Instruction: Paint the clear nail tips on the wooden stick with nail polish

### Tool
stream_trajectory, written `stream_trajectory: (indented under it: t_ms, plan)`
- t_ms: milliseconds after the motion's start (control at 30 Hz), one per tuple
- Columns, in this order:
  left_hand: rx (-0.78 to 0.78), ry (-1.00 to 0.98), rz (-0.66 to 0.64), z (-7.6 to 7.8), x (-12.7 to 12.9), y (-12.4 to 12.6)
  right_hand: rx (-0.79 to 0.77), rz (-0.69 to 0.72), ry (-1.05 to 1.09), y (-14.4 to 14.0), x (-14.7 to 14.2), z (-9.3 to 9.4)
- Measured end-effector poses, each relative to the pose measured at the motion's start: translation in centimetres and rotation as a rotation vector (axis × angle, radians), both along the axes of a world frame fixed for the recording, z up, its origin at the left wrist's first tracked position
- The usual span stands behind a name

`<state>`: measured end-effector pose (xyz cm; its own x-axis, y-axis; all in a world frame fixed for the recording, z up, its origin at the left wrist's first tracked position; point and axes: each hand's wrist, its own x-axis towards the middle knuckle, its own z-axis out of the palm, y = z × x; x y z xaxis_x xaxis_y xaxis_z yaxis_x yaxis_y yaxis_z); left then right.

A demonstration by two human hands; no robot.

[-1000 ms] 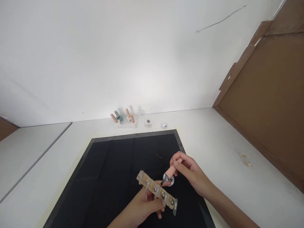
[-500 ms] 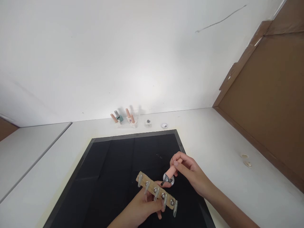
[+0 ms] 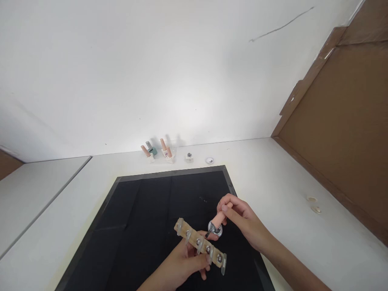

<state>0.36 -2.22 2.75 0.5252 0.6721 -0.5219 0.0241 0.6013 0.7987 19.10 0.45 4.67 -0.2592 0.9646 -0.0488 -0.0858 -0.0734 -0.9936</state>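
Note:
My left hand (image 3: 186,260) is closed around a wooden strip (image 3: 193,239) that carries several clear nail tips (image 3: 200,244) and shiny round metal studs. The strip slants down to the right. Pinched in my right hand (image 3: 238,212) is a nail polish brush (image 3: 218,219) with a peach cap, its dark bristles pointing down to the left. The bristles are close to the left hand's extended finger and the strip. Around the brush's lower end shows a round silver disc (image 3: 219,232) at that finger; how it is held is hidden.
A black mat (image 3: 145,210) with a grey border lies on the white table. At its back stand peach-capped nail polish bottles (image 3: 166,150), a green bottle (image 3: 152,150), an uncapped bottle (image 3: 189,158) and a small round dish (image 3: 209,161). Small pale discs (image 3: 316,209) lie right, near a cardboard wall (image 3: 342,133).
The wooden strip has tilted very slightly in my left hand. My right hand and the brush have hardly moved.

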Motion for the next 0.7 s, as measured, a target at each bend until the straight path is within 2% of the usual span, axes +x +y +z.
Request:
stream_trajectory:
  t_ms: [700]
  plan:
    - [0.006,-0.001,-0.02,-0.12,-0.18,-0.08,-0.005,-0.006,0.008,0.01,-0.04,0.11]
